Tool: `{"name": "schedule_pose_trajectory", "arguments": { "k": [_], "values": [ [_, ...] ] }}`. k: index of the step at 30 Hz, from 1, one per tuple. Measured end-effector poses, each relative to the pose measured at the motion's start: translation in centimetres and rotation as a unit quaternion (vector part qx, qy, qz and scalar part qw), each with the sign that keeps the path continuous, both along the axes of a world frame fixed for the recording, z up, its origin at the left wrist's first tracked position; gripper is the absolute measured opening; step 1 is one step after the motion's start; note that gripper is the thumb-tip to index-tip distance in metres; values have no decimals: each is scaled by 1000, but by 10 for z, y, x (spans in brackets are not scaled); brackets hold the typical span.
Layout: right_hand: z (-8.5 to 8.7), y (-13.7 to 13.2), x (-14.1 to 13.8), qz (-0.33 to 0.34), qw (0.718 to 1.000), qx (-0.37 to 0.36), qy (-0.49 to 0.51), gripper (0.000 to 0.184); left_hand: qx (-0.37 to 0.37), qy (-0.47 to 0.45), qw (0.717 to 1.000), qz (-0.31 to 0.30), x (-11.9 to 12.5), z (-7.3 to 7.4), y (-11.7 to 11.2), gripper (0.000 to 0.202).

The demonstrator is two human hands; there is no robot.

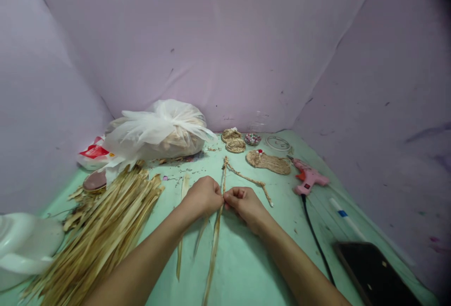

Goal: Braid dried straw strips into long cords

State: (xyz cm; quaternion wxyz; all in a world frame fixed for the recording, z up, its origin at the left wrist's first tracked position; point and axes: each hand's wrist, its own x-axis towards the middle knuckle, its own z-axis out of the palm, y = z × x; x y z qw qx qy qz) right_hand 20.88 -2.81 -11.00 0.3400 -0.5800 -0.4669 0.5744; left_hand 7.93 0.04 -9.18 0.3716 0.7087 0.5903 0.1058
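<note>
My left hand (203,196) and my right hand (244,204) meet over the green table (246,259), both pinched on a thin braid of dried straw (224,170). The braid runs away from the hands toward the back. Its loose strands (213,249) hang down toward me under the hands. A second braided cord (248,180) branches off to the right and ends near my right hand.
A big heap of dried straw strips (102,231) lies left. A knotted plastic bag (158,129) sits behind it. Woven straw pieces (268,161), coils (234,140), beads (252,138), a pink glue gun (308,177) with black cord, a phone (375,275) and a white container (24,245) surround.
</note>
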Motion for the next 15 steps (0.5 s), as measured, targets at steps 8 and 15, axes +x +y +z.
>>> {"name": "schedule_pose_trajectory", "arguments": {
  "k": [8, 15],
  "values": [
    [1, 1, 3, -20, 999, -33, 39, 10, -86, -35, 994, -49, -15, 15, 6, 13],
    [-1, 2, 5, -12, 997, -41, 64, 10, -118, -71, 986, -96, -24, 21, 9, 15]
  ]
}}
